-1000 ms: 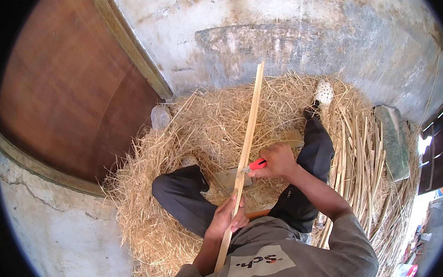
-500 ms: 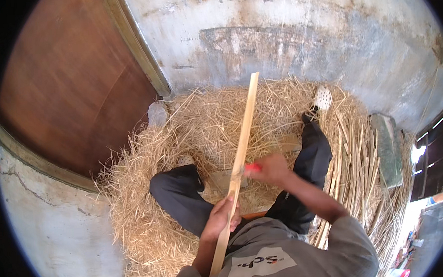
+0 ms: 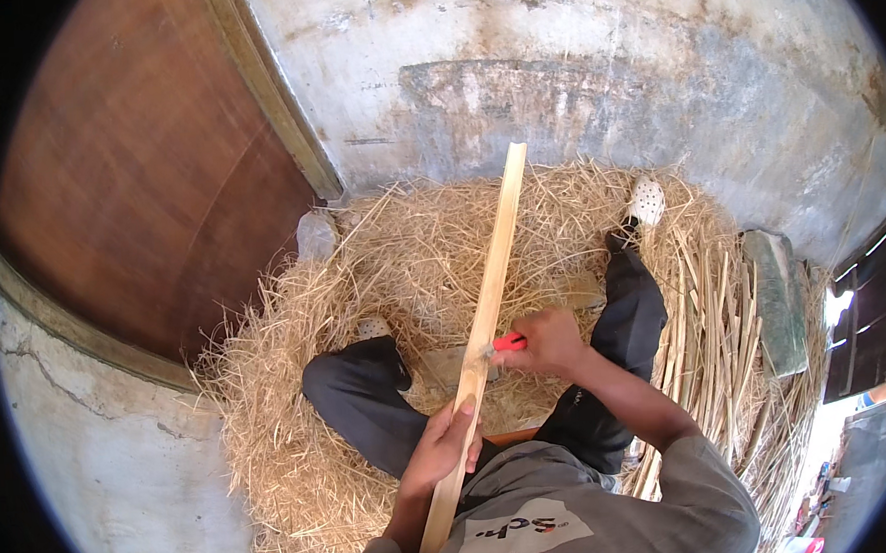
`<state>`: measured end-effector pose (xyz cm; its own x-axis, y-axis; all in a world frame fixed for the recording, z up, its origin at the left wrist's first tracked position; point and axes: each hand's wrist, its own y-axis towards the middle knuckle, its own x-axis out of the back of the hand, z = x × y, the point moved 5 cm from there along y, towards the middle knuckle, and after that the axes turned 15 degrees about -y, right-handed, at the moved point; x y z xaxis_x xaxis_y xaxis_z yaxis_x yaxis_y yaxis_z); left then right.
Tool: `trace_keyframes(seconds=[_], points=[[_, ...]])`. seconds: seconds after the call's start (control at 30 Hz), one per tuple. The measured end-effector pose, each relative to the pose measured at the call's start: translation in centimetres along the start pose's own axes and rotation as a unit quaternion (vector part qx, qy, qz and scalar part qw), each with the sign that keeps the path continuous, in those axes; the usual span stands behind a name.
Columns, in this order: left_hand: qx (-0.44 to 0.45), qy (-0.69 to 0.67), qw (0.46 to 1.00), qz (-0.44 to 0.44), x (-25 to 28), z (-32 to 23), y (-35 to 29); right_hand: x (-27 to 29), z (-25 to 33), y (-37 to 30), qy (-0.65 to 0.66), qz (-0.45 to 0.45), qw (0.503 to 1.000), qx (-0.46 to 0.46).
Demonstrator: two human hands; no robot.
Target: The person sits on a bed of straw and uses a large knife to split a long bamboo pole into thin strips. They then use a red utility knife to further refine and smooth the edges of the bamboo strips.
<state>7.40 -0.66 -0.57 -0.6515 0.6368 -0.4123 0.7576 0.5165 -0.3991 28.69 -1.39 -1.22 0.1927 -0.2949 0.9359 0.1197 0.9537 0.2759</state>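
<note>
My split-bamboo strip (image 3: 497,264) runs lengthwise away from me, leaning slightly right, gripped low by my left hand (image 3: 438,451); my right hand (image 3: 552,342), closed around a red knife (image 3: 510,342), is nearer its middle, blade (image 3: 487,351) against it from the right; straw (image 3: 430,222) lies below, a stained wall (image 3: 573,79) ahead

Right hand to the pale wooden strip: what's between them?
Head view: the red-handled cutter, gripped in the right hand, with its metal end at the wooden strip.
</note>
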Motion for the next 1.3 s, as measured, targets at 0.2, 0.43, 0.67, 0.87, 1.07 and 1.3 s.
trace_keyframes(seconds=[0.2,0.43,0.67,0.87,1.07,1.3], points=[[0.034,0.03,0.999,0.017,-0.3,0.9,-0.6,-1.2,-10.1,4.0,-0.065,-0.057,0.967,-0.24],[0.008,-0.013,1.0,-0.017,-0.1,0.6,-0.3,-2.2,-1.5,0.9,-0.099,0.072,0.991,-0.053],[0.011,-0.032,0.999,0.005,-0.2,1.5,-0.6,-0.5,-8.8,4.8,-0.112,0.0,0.984,-0.137],[0.058,-0.038,0.996,0.048,-0.8,3.2,-1.8,2.0,-16.9,7.0,-0.08,-0.028,0.948,-0.308],[0.078,-0.013,0.994,0.08,-1.9,3.1,-2.8,2.5,-26.3,6.6,-0.1,-0.139,0.89,-0.423],[0.01,0.016,1.0,-0.001,-0.6,0.2,-0.2,0.3,-6.5,-0.9,0.055,-0.062,0.983,-0.162]])
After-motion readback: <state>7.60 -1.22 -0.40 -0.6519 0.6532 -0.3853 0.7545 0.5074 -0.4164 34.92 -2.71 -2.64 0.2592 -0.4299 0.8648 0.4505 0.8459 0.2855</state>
